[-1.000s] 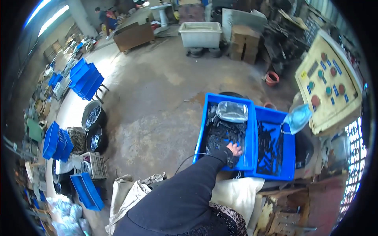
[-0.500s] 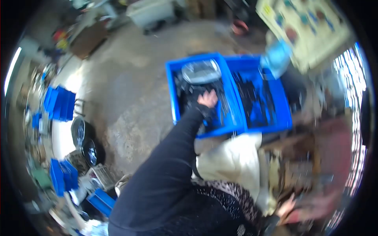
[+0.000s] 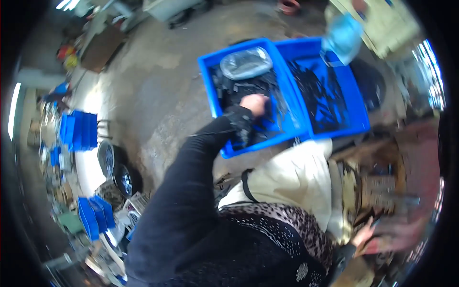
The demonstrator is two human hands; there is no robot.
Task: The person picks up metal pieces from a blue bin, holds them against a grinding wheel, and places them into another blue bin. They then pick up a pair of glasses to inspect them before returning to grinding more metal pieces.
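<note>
My left hand (image 3: pixel 256 104), in a black sleeve, reaches down into the left blue bin (image 3: pixel 206 79). Its fingers look curled closed over thin black strips (image 3: pixel 246 87), and what is in them is hidden. Beside it at the bin's far end lies a clear, shiny plastic package (image 3: pixel 246 63). At the lower right, by a reddish surface (image 3: pixel 416 201) and some wooden parts, is my right hand (image 3: pixel 364 233); it is small and blurred, with a finger stretched out and apart from the rest.
A second blue bin (image 3: pixel 361 125) holding more black strips (image 3: pixel 325 93) adjoins on the right. A light-blue bag-like item (image 3: pixel 343 38) hangs over its far corner. Cream cloth (image 3: pixel 291 174) covers my lap. Stacked blue bins (image 3: pixel 79 130) and round dark containers (image 3: pixel 123 181) stand on the left.
My left hand has gone from spread fingers to a curled shape, a little nearer me within the left bin. The view has shifted, so both bins appear higher. My right hand looks much the same.
</note>
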